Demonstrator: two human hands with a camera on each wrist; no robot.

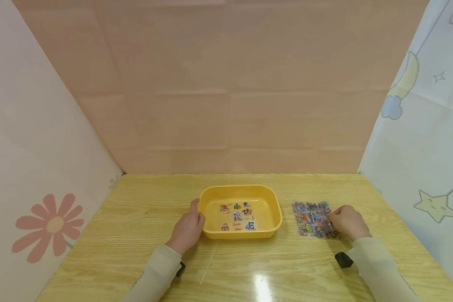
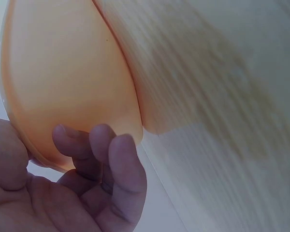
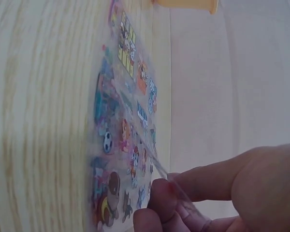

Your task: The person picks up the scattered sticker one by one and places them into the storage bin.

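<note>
A yellow plastic basin stands on the table, with several small printed stickers on its floor. At its left side is my left hand; the thumb lies at the rim and curled fingers rest against the outer wall. To the basin's right lie clear sticker sheets covered in colourful cartoon figures. My right hand pinches the right edge of a sticker sheet between thumb and fingers, and a thin clear edge rises toward the fingertips in the right wrist view.
The wooden table meets a pinkish paper backdrop at the back. Printed white panels stand at the left and right. Dark wrist devices sit under both sleeves.
</note>
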